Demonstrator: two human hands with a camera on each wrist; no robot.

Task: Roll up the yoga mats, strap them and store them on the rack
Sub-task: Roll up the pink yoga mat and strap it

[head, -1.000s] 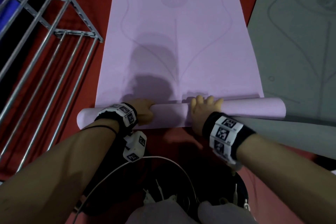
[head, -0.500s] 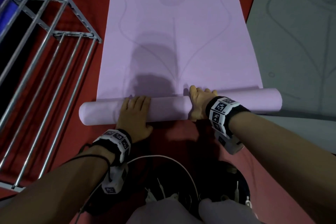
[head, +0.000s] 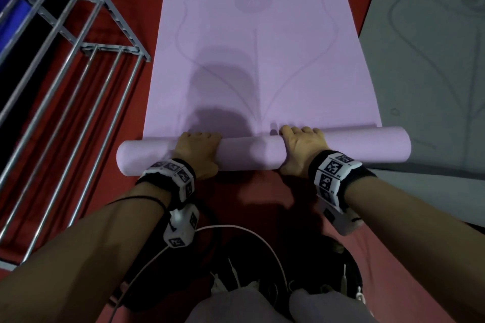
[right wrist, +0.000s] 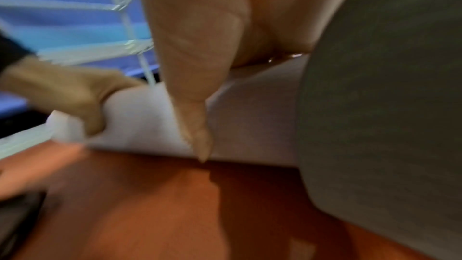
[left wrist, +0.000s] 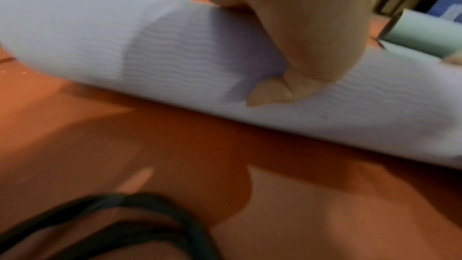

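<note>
A lilac yoga mat lies flat on the red floor, and its near end is wound into a roll lying across in front of me. My left hand grips the roll left of centre, fingers curled over its top. My right hand grips it right of centre the same way. In the left wrist view the thumb presses into the near side of the roll. The right wrist view shows the right thumb against the roll, with the left hand beyond.
A grey metal rack with long bars lies on the floor to the left of the mat. A grey yoga mat lies flat to the right, its edge close to the roll's right end. A white cable loops near my knees.
The roll has turned a little farther away and grown thicker. My left hand drew back flat onto the roll, then came forward and curled over it again. The right hand stayed on it.
</note>
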